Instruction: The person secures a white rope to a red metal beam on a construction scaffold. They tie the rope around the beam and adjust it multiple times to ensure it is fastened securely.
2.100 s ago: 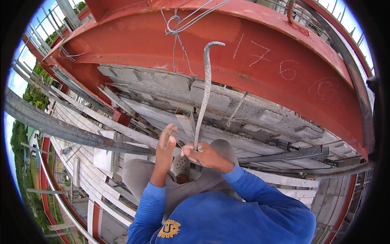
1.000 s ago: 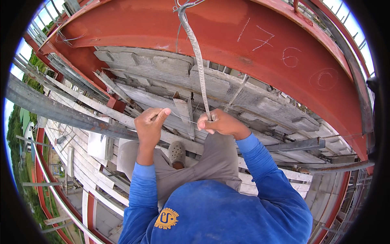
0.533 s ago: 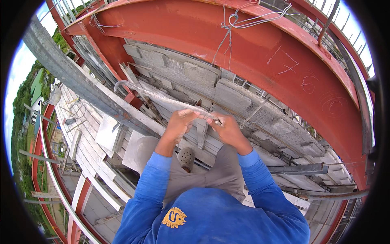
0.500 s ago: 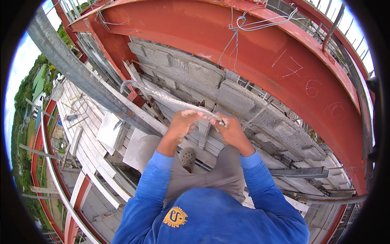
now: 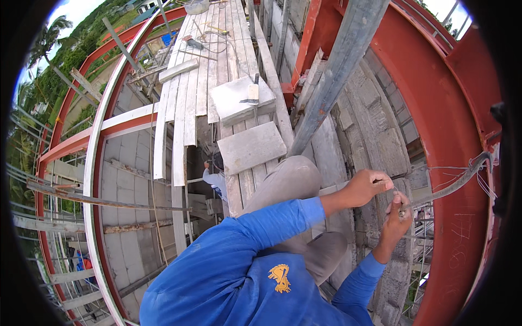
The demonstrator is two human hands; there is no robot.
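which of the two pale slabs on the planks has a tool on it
The farther slab, higher in the picture: a dark-handled tool lies on top. The other slab lies nearer the person's knee.

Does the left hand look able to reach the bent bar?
Likely yes: the left hand is beside the right hand, which holds the bent bar by its near end, and nothing visible blocks the way.
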